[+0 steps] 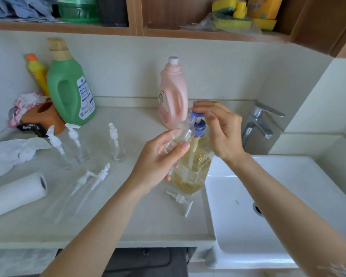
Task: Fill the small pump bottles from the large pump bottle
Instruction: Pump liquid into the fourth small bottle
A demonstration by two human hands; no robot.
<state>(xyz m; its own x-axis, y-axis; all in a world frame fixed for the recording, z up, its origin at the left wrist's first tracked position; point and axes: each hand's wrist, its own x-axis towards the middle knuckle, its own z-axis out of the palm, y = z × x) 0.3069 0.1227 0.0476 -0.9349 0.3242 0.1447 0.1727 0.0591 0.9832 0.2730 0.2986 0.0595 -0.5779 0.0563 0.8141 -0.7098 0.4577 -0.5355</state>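
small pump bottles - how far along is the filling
Done: none looks filled. One pump top lies unscrewed on the counter.
In hand: the left hand holds an open small bottle at the spout of the large pump bottle; the right hand is on its blue pump.
Left: three standing bottles and two lying ones look empty.

The large pump bottle [194, 168] is made of clear glossy plastic, with a blue plastic pump head [197, 120]. The small bottle [180, 138] is of colourless transparent plastic, as are the small bottles [118, 148] stood on the counter, each capped in white plastic. The counter [140, 216] is seen as pale, matt stone. The tap [258, 124] is of polished metal, the sink [268, 206] of smooth glossy white ceramic. The roll [14, 194] is of soft white paper. The shelf [136, 31] is of brown wood.
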